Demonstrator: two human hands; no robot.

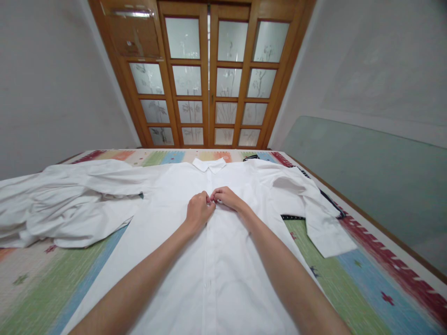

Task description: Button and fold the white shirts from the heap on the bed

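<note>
A white collared shirt [174, 270] lies spread out front side up, its collar [208, 165] at the far end and its button placket [209, 298] running toward me. Over the upper chest, my left hand [200, 208] is closed in a pinch at the placket. My right hand [226, 197] meets it there, fingers pinched on the same front edge. Whatever button lies between the fingertips is hidden. One sleeve [331, 232] is bent downward on the right.
Crumpled white cloth [77, 204] covers the left side. Beneath everything lies a striped, multicoloured mat [373, 279]. Something dark with white dots [293, 217] shows under the right sleeve. A pale green panel [366, 172] leans at the right wall; wooden glazed doors [209, 74] stand behind.
</note>
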